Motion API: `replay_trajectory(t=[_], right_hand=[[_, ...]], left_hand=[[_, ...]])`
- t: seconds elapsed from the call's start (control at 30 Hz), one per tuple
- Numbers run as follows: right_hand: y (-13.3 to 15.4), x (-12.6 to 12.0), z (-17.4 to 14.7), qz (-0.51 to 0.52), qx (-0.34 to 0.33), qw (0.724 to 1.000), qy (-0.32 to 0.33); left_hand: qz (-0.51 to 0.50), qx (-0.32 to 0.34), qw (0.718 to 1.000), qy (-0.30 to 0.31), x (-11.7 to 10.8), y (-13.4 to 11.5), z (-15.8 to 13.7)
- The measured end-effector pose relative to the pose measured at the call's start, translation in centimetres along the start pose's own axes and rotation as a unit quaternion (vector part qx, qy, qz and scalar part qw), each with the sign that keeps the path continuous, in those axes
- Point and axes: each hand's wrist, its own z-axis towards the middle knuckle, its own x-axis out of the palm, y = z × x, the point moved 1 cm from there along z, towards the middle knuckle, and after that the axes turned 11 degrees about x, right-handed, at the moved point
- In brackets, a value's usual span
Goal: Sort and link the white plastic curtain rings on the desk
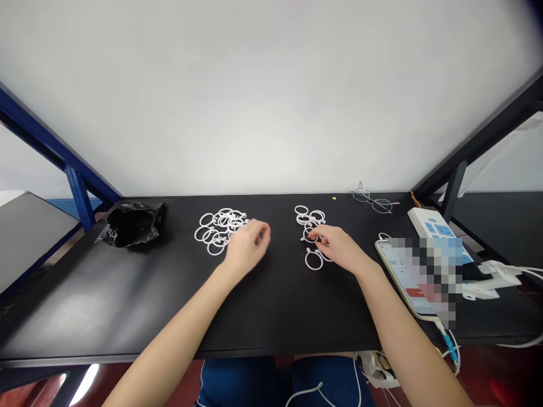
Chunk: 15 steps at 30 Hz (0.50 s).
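My left hand (pixel 248 244) hovers at the right edge of a larger heap of white rings (pixel 215 236), each with a small knob. Its fingers are curled together, and what they hold, if anything, is hidden. My right hand (pixel 337 244) is over a smaller group of white rings, its bent fingers touching and partly covering one white ring (pixel 306 236). Below those fingertips lies another white ring (pixel 314 268), partly overlapping one tucked under the hand. Several more rings (pixel 301 210) lie just beyond it.
A crumpled black plastic bag (pixel 146 234), mouth gaping, sits on the black table (pixel 127 305) at far left. Thin-framed glasses (pixel 373 202) lie at the back right. A phone (pixel 403 277) with a cable and a white power strip (pixel 436 226) occupy the right. A pale wall stands behind.
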Motion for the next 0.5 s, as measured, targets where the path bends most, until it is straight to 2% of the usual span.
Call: replay_trajectory(t=[0.1,0.2,0.33,0.5], right_hand=[[0.2,0.5,0.2,-0.014,-0.018,1.000,0.007],[0.7,0.9,0.2,-0.004,-0.038,0.999,0.013],[1.1,0.3,-0.1,0.027,-0.028,0.999,0.007],[0.8,-1.6,-1.1,0.033,0.018,0.999,0.034]], left_hand=[[-0.067,0.115,0.982,0.137,1.5,-2.3,-0.8],[-0.083,0.204,0.952,0.214,2.1,-3.9,-1.4],[-0.055,0.232,0.940,0.243,2.4,-4.5,-1.7],[-0.036,0.206,0.952,0.225,2.5,-3.6,-1.6]])
